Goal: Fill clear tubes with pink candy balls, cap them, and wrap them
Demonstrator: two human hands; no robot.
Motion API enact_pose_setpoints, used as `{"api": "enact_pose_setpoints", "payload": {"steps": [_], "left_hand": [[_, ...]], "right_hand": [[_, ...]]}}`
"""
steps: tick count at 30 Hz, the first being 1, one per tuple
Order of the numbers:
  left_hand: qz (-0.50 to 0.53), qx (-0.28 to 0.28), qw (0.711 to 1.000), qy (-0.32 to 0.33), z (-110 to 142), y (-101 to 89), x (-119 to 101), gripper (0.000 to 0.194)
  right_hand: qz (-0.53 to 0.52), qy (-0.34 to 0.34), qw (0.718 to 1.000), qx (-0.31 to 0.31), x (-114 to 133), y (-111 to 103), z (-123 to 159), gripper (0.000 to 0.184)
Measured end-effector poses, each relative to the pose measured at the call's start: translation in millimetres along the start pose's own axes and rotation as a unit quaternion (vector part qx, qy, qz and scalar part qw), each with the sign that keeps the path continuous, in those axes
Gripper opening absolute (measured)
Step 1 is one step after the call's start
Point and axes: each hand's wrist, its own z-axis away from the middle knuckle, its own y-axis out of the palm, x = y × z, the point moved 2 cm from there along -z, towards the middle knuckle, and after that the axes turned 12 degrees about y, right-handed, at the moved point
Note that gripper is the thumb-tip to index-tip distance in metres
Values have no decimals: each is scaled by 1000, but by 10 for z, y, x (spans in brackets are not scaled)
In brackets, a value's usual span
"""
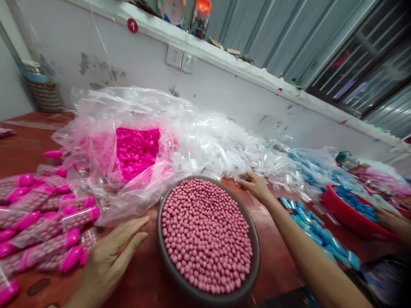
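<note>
Pink round beads fill the dark round bowl at six o'clock. Left hand, at its nine, is wide; right hand, at its one, I can't tell. Reach softly, don't bump it.

Cannot make out anything held at the fingertips of the right hand, blurred against the clear tubes. Cannot follow the left hand past the wrist, cut off by the bottom edge. Cannot see past the top layer of pink beads in the dark bowl. Lose some pink-capped tubes to the left edge. See only part of a co-worker's hand, blurred beside the red basin.
</note>
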Motion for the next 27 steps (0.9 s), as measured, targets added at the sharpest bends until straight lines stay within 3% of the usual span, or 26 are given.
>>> {"api": "enact_pose_setpoints", "payload": {"steps": [4, 10, 14, 19, 23, 27], "left_hand": [[32, 45, 998, 26, 67, 8, -124, 28], [37, 38, 998, 45, 264, -77, -134, 26], [28, 36, 998, 37, 390, -214, -82, 28], [21, 44, 999, 14, 447, -352, -81, 27], [32, 46, 998, 9, 433, -341, -109, 25], [47, 28, 998, 2, 346, -274, -145, 26]], "right_hand": [[125, -108, 986, 16, 427, -149, 451, 28], [173, -168, 965, 100, 840, 34, 930, 10], [270, -205, 932, 126, 862, 174, 948, 9], [268, -222, 914, 206, 834, 507, 906, 18], [214, -197, 925, 244, 841, 835, 970, 18], [111, -133, 953, 249, 794, 881, 1007, 9]]}}
